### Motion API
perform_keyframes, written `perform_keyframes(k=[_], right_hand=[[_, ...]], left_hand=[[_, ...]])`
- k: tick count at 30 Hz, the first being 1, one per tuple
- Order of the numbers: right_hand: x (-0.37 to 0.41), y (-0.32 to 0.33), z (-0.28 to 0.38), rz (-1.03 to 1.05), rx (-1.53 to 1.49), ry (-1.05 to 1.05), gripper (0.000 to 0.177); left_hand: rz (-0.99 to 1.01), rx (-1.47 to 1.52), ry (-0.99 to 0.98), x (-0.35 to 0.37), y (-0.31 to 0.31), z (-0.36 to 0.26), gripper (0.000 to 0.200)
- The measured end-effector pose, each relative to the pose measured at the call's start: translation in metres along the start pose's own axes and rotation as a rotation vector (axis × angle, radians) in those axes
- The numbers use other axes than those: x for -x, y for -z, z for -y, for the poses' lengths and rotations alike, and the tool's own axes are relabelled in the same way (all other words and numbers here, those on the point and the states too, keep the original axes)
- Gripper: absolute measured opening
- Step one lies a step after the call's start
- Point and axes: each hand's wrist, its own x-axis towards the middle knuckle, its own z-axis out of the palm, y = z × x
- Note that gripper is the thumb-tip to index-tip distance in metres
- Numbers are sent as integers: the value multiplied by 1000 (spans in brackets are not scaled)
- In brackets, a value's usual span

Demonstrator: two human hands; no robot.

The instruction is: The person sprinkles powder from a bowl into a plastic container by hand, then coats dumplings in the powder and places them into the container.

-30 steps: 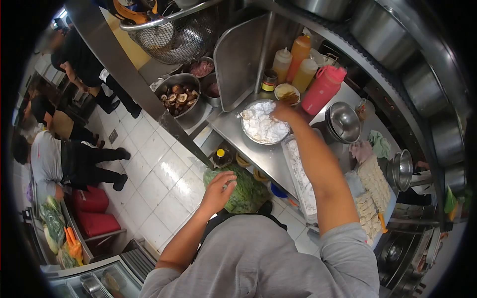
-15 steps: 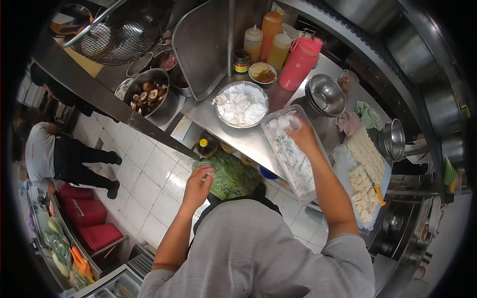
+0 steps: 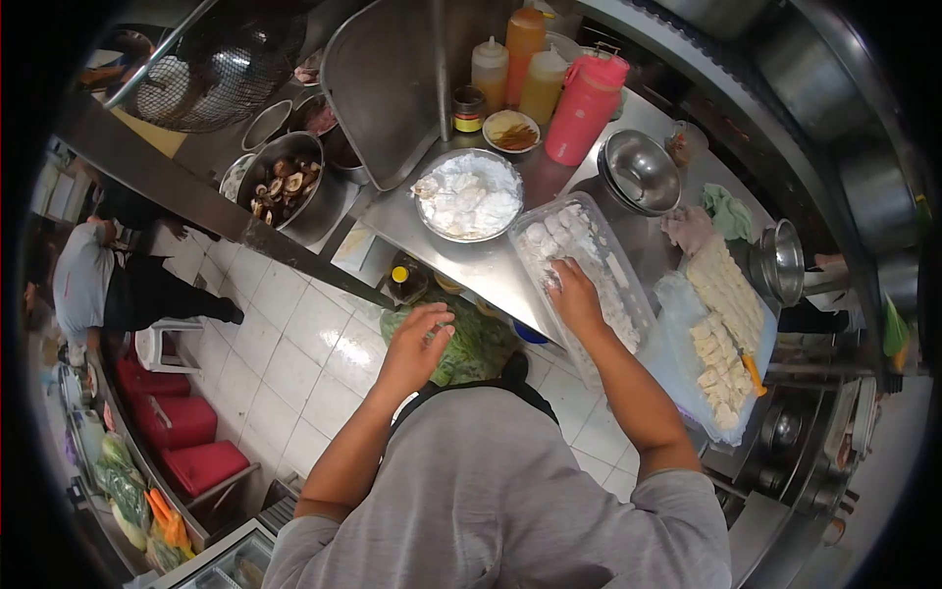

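My right hand (image 3: 575,297) reaches into a long clear plastic container (image 3: 643,294). Its fingers are bent down and drawn together at the white flour (image 3: 616,312); whatever they grip is hidden. Several flour-coated lumps (image 3: 551,232) lie at the container's far end, just beyond the fingertips. To the left of the container stands a metal bowl (image 3: 469,239) heaped with floured pieces (image 3: 471,192). My left hand (image 3: 416,346) hovers, fingers apart and holding nothing, over a clear bag of leafy greens (image 3: 471,353) below the counter's edge.
Squeeze bottles (image 3: 489,74), a pink flask (image 3: 587,108) and stacked metal bowls (image 3: 643,172) line the counter's back. Rows of dough pieces (image 3: 721,294) lie at right beside an orange-handled tool (image 3: 754,375). A mushroom pot (image 3: 285,182) stands left. Another person (image 3: 88,275) bends over far left.
My right hand has come back toward me from the container's far end, uncovering the lumps there. My left hand has shifted slightly right and up. The other person has moved a little.
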Motion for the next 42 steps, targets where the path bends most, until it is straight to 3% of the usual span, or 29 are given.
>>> perform_keyframes(k=[8,12,15,18,21,23,27,28,31,33,34,35,38,40,41,42], right_hand=[[-12,1,-3,32,42,59,42],[-62,31,40,-79,-6,178,34],[-98,13,74,8,-167,200,32],[-120,-16,96,-18,18,342,32],[-135,-22,111,117,188,181,36],[-143,-27,110,136,219,62,40],[-158,-45,94,111,198,-18,51],[-164,-46,89,92,177,-20,53],[-170,-31,81,131,97,-123,56],[-167,-17,62,90,-65,-122,49],[-156,10,74,128,-171,-122,46],[-142,37,93,160,-276,-128,43],[-119,58,45,81,-315,-181,37],[-91,80,45,77,-352,-210,38],[-82,83,34,90,-422,-215,39],[-75,81,19,126,-428,-327,40]], left_hand=[[-20,-35,67,19,16,13,19],[-79,2,61,27,17,18,19],[-69,-11,73,32,17,21,19],[-68,-21,66,34,18,18,19],[-47,-55,72,33,27,4,22],[112,-452,-154,28,36,-23,28],[578,-577,-311,14,50,-152,41],[574,-733,-351,15,43,-186,44],[542,-526,-241,29,24,-265,38],[633,-760,-278,30,24,-307,61],[687,-872,-302,30,25,-316,74],[503,-1009,-685,33,45,-308,48],[628,-1210,-705,33,40,-320,37],[399,-1137,-391,28,49,-317,34],[654,-1098,-480,17,49,-313,37],[660,-1096,-505,11,56,-302,37]])
